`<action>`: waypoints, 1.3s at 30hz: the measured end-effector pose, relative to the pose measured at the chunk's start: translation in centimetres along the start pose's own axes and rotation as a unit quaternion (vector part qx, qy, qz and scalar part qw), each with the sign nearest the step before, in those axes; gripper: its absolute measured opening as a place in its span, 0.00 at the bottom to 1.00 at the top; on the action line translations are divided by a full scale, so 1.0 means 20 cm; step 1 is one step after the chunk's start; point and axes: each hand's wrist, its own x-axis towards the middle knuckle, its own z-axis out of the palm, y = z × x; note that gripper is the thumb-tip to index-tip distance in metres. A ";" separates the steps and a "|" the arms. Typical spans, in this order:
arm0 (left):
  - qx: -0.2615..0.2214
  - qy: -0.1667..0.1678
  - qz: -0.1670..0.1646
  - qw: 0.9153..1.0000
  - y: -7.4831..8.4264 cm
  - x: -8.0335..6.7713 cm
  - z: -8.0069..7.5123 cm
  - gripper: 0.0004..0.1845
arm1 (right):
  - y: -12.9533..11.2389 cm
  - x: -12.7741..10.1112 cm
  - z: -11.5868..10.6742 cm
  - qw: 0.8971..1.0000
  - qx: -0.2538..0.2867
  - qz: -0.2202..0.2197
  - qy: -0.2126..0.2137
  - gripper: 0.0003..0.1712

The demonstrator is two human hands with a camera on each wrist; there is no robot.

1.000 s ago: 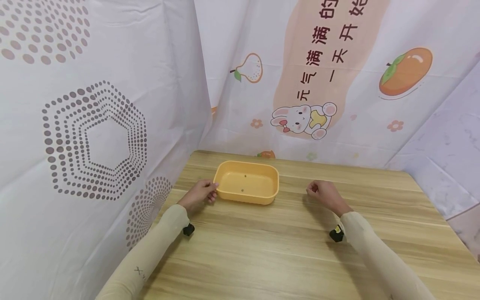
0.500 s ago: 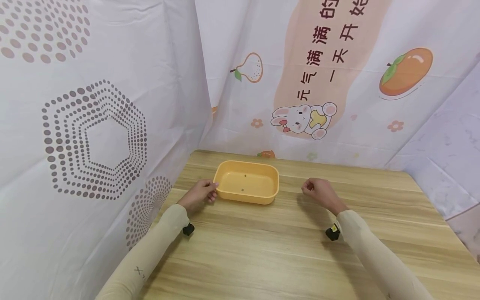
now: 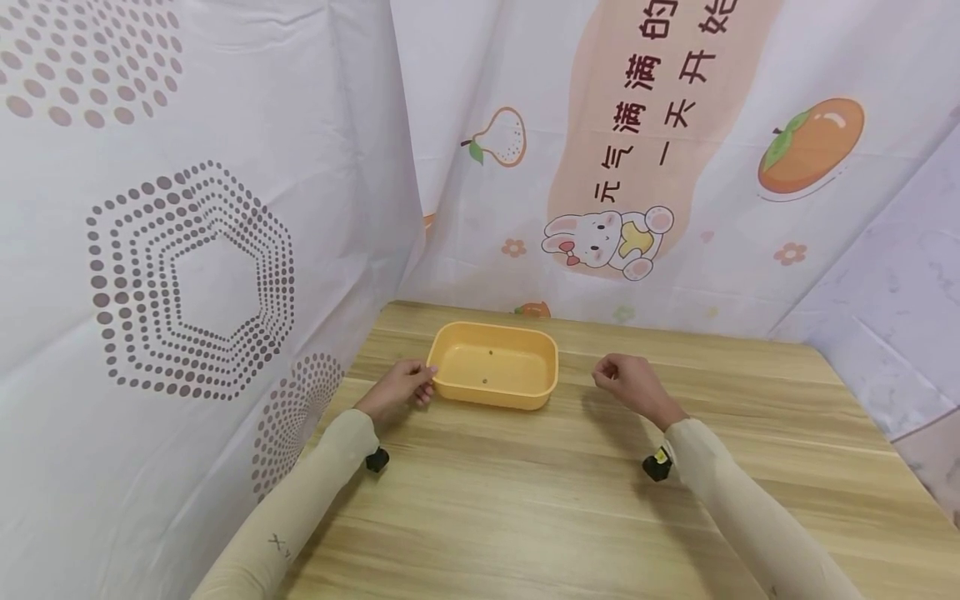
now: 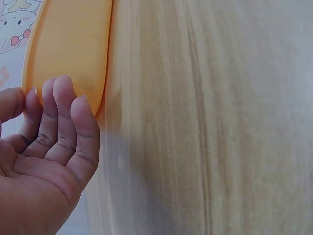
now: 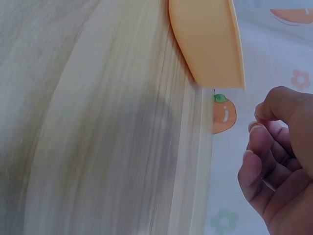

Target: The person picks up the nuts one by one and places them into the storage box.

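Note:
A yellow-orange plastic basket [image 3: 493, 395], rectangular with rounded corners, sits upright on the wooden table, two small dark dots showing on its floor. My left hand [image 3: 399, 392] pinches its left rim. In the left wrist view, thumb and forefinger of the left hand [image 4: 54, 156] meet at the edge, the other fingers bent along the outer wall. My right hand [image 3: 636, 387] hovers right of the basket, apart from it. In the right wrist view the right hand [image 5: 283, 161] has curled fingers, thumb tip close to the forefinger, and nothing visible between them.
Bare wood of the table [image 3: 510, 508] stretches in front of the basket and to its right. A white printed curtain [image 3: 480, 267] hangs behind the table's back edge. Another dotted curtain [image 3: 217, 292] closes off the left side. Each wrist carries a small black camera [image 3: 657, 467].
My right hand has moved left, nearer the basket, its fingers staying curled. The left hand and the basket have kept their places.

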 end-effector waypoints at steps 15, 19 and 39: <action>-0.004 -0.001 -0.004 1.000 0.00 0.00 0.00 0.16 | -0.07 0.04 0.04 0.999 0.026 0.013 -0.023 0.06; -0.004 -0.001 -0.001 1.000 -0.01 0.00 0.00 0.16 | -0.09 0.06 0.06 0.999 0.029 0.011 -0.026 0.06; 0.004 0.003 0.009 1.000 0.00 -0.01 0.00 0.19 | -0.19 0.10 0.12 0.999 0.022 -0.017 -0.024 0.05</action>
